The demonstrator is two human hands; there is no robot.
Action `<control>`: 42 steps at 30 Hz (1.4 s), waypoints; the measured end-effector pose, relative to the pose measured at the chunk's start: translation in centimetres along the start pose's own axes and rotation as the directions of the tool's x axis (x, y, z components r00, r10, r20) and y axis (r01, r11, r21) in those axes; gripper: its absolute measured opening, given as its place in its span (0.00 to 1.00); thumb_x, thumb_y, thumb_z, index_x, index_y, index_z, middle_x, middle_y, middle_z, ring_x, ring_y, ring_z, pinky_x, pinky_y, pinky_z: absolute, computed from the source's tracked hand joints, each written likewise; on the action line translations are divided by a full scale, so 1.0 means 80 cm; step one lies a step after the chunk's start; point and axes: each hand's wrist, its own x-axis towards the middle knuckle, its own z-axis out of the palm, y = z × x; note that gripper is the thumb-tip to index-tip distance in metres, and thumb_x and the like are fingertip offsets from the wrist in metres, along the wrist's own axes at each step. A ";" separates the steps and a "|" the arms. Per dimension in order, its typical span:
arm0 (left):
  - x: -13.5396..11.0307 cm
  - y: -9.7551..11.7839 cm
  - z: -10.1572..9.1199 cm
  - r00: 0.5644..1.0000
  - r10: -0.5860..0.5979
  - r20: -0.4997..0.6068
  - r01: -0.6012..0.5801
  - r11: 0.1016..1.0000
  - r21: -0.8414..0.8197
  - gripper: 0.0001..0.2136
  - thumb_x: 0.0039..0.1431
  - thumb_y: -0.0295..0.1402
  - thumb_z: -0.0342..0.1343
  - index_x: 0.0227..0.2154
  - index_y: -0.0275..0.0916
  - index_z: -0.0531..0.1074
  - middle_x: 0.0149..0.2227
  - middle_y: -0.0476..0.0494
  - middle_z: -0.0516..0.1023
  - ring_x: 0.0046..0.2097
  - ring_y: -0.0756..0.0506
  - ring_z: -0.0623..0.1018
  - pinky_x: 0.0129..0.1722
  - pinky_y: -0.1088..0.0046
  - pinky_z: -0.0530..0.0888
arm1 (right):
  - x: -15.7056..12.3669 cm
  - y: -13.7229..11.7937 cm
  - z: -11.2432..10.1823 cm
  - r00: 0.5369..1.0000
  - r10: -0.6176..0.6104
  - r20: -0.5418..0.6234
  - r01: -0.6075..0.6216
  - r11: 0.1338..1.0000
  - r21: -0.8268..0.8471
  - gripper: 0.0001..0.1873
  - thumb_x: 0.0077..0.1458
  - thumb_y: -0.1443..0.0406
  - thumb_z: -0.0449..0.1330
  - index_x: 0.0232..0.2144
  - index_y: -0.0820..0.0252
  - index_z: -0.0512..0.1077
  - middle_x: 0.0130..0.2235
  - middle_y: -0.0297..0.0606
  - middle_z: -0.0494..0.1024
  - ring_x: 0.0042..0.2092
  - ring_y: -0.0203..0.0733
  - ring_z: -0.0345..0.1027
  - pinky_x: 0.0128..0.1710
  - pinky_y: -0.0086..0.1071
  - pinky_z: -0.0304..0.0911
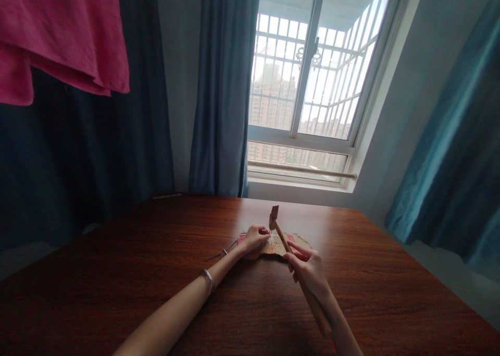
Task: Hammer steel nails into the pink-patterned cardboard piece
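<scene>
My right hand is closed round the wooden handle of a small hammer, whose head is raised just above a tan, perforated flat piece lying on the table. My left hand rests on the left end of that piece, fingers pinched on something small and thin under the hammer head; I cannot make out what it is. A bracelet sits on my left wrist.
The dark wooden table fills the lower view. A thin metal tool lies left of my left hand. Behind are a barred window, blue curtains and a pink cloth hanging top left.
</scene>
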 end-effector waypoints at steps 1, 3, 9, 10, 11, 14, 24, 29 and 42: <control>0.000 0.000 0.000 1.000 -0.002 0.000 0.002 1.000 0.003 0.10 0.47 0.37 0.54 0.26 0.34 0.74 0.26 0.47 0.75 0.30 0.49 0.73 0.28 0.77 0.66 | 0.000 0.000 0.000 1.000 -0.005 -0.004 0.005 1.000 0.002 0.32 0.41 0.58 0.64 0.49 0.69 0.68 0.17 0.31 0.69 0.17 0.30 0.56 0.10 0.23 0.55; 0.000 0.000 0.000 1.000 -0.012 0.002 0.012 1.000 0.007 0.11 0.47 0.37 0.54 0.26 0.34 0.74 0.26 0.47 0.75 0.30 0.49 0.73 0.28 0.77 0.66 | -0.001 0.000 0.001 1.000 -0.014 -0.008 0.014 1.000 0.005 0.32 0.42 0.58 0.64 0.50 0.69 0.67 0.17 0.31 0.68 0.17 0.30 0.55 0.10 0.23 0.55; 0.001 0.002 0.002 0.999 -0.047 -0.004 0.047 0.999 -0.003 0.11 0.46 0.37 0.54 0.26 0.33 0.74 0.25 0.47 0.75 0.29 0.49 0.72 0.27 0.78 0.65 | 0.000 0.007 0.004 0.999 -0.031 0.013 0.031 0.999 -0.016 0.31 0.44 0.58 0.63 0.49 0.68 0.68 0.17 0.31 0.68 0.16 0.29 0.55 0.10 0.23 0.55; 0.002 0.002 0.003 0.999 -0.050 -0.005 0.050 0.999 -0.007 0.11 0.46 0.37 0.54 0.26 0.33 0.74 0.25 0.47 0.75 0.29 0.49 0.72 0.27 0.78 0.65 | 0.001 0.009 0.004 0.999 -0.027 0.021 0.027 0.999 -0.020 0.31 0.44 0.58 0.63 0.49 0.68 0.68 0.17 0.31 0.68 0.16 0.29 0.55 0.10 0.23 0.55; 0.002 0.002 0.003 0.999 -0.053 -0.003 0.053 0.999 -0.010 0.11 0.45 0.37 0.54 0.26 0.33 0.74 0.25 0.47 0.75 0.29 0.49 0.72 0.27 0.78 0.65 | 0.001 0.010 0.005 0.999 -0.022 0.028 0.023 0.999 -0.023 0.31 0.44 0.58 0.63 0.49 0.68 0.68 0.17 0.31 0.69 0.16 0.30 0.55 0.10 0.23 0.55; 0.001 0.003 0.003 0.999 -0.052 0.003 0.052 0.998 -0.022 0.11 0.45 0.36 0.54 0.27 0.33 0.74 0.25 0.47 0.75 0.29 0.49 0.73 0.26 0.78 0.65 | 0.001 0.011 0.004 0.999 -0.013 0.045 0.014 1.000 -0.025 0.31 0.43 0.57 0.63 0.49 0.68 0.69 0.18 0.31 0.69 0.16 0.30 0.57 0.10 0.23 0.55; -0.001 0.003 0.001 0.999 -0.036 -0.001 0.036 0.999 -0.006 0.11 0.46 0.38 0.54 0.26 0.34 0.74 0.26 0.47 0.76 0.29 0.49 0.73 0.26 0.78 0.65 | -0.001 0.005 0.003 1.000 -0.005 0.023 0.006 1.000 -0.013 0.31 0.42 0.58 0.63 0.48 0.69 0.69 0.18 0.32 0.70 0.17 0.31 0.57 0.10 0.23 0.56; -0.001 0.000 0.000 1.000 0.001 -0.001 -0.001 1.000 0.011 0.11 0.47 0.37 0.53 0.25 0.34 0.74 0.24 0.47 0.75 0.28 0.50 0.72 0.26 0.79 0.64 | 0.002 0.008 0.001 1.000 -0.013 -0.012 0.012 1.000 -0.004 0.31 0.43 0.59 0.63 0.49 0.69 0.68 0.17 0.31 0.69 0.17 0.30 0.56 0.10 0.23 0.55; 0.001 -0.003 0.002 0.999 0.050 0.018 -0.050 0.998 0.022 0.14 0.46 0.34 0.55 0.36 0.35 0.73 0.29 0.48 0.76 0.32 0.49 0.73 0.31 0.78 0.68 | 0.015 0.011 -0.026 0.991 -0.051 -0.127 0.036 0.993 -0.116 0.32 0.43 0.57 0.61 0.49 0.70 0.68 0.17 0.32 0.70 0.16 0.31 0.56 0.11 0.25 0.55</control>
